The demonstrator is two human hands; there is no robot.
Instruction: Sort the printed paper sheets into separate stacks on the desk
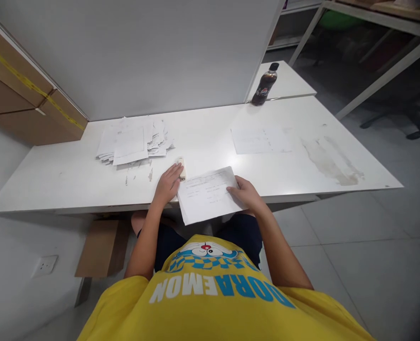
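Observation:
My right hand (244, 193) grips the right edge of some white printed sheets (210, 196), thumb on top, fingers underneath. The sheets are tilted and reach over the table's front edge. My left hand (168, 183) rests on the table at their left corner, its fingertips on a small cream-coloured device (182, 168), possibly a stapler. Its fingers lie close together over the device's left side. Behind my left hand sits an untidy pile of papers (131, 142). Another thin sheet (261, 140) lies flat to the right.
On the white table (203, 128), a dark cola bottle (265, 85) stands at the back right, beside the grey partition (160, 57). Cardboard boxes (62, 116) are at the back left. A grey smear marks the table's right side. Another box (101, 248) is below the table.

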